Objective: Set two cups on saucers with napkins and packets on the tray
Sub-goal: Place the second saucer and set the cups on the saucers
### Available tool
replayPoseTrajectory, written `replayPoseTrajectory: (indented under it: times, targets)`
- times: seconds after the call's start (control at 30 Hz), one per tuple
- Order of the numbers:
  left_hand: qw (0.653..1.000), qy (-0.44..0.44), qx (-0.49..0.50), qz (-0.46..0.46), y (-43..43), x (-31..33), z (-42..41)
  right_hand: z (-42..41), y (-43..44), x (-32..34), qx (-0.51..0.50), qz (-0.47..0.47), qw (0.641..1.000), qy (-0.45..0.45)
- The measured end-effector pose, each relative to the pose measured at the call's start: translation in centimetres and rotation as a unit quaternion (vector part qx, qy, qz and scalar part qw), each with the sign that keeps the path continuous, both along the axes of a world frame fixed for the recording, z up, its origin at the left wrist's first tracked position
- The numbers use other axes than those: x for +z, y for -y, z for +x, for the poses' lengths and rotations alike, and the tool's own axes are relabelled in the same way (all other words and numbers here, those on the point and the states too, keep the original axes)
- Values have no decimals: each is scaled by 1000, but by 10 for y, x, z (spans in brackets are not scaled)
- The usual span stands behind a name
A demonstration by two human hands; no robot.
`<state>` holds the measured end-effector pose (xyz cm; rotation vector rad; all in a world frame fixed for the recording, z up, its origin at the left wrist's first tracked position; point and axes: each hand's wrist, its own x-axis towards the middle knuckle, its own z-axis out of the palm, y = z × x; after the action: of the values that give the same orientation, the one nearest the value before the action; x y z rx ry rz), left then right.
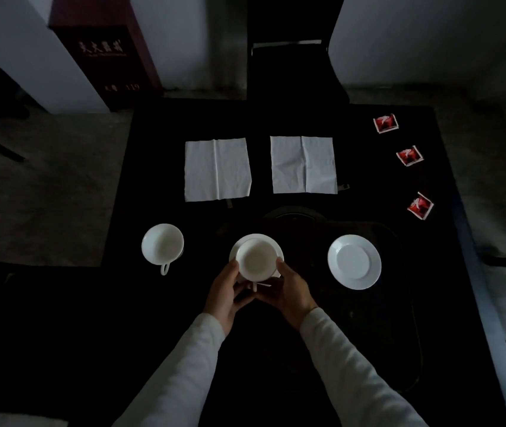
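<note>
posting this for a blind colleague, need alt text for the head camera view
Both hands, left hand and right hand, hold a white ceramic cup on a white round saucer over a dark table. A second white cup stands left, an empty white saucer right; two white paper napkins and three red packets lie beyond.

Both white-sleeved arms reach up from the bottom edge toward frame centre, left hand (226, 291) and right hand (288, 292) cupped together, fingers curled inward.
</note>
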<state>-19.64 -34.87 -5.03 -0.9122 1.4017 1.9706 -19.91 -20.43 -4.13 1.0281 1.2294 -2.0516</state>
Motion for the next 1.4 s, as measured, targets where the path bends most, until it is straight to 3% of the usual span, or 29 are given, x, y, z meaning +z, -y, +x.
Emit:
replayPoseTrajectory:
  times: [0.27, 0.4, 0.5, 0.6, 0.7, 0.87, 1.03, 1.27, 1.4]
  targets:
    - [1000, -3, -3, -2, 1, 5, 0, 2, 0, 4, 8, -16, 1000, 7]
    - [1000, -6, -15, -7, 11, 12, 4, 11, -5, 8, 49, 45, 998, -5]
    - [999, -12, -27, -16, 32, 16, 14, 24, -10, 11, 23, 133, 990, -35]
    - [998, -10, -48, -40, 65, 17, 32, 45, -18, 15, 7, 252, 964, -89]
    - [996, 2, -47, -75, 105, 12, 51, 61, -20, 25, 18, 306, 941, -145]
    - [993, 23, 16, -113, 161, 6, 58, 56, 12, 52, 102, 336, 900, -258]
    - [992, 14, 58, -114, 184, 10, 39, 18, 80, 59, 201, 334, 866, -311]
    - [989, -33, 40, -141, 184, 19, -8, -21, 161, 24, 241, 297, 888, -253]
    - [990, -38, 8, -133, 181, 24, -30, -25, 180, 7, 172, 228, 943, -171]
